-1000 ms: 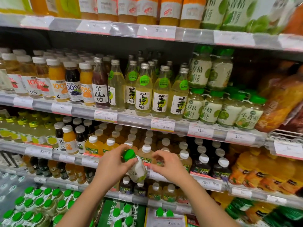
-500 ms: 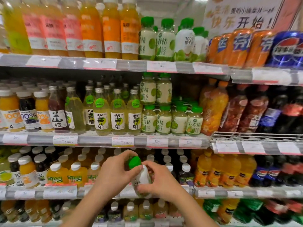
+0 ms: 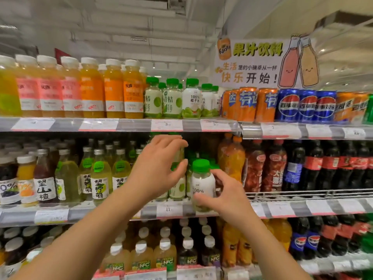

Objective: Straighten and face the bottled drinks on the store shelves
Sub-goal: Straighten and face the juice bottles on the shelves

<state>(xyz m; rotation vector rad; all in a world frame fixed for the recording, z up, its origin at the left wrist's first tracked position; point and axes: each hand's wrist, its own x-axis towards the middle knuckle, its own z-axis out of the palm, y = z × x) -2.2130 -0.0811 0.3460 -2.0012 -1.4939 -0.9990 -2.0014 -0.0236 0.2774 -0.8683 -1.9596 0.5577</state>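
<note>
The right hand (image 3: 226, 195) pinches the green-capped coconut water bottle (image 3: 202, 184) at the middle shelf (image 3: 282, 209), the left hand (image 3: 159, 170) has spread fingers, and facing looks barely started.

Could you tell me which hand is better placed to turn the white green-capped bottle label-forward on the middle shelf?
The right hand: its fingers already hold the white green-capped bottle at the shelf edge. The left hand is open beside it, holding nothing.
</note>
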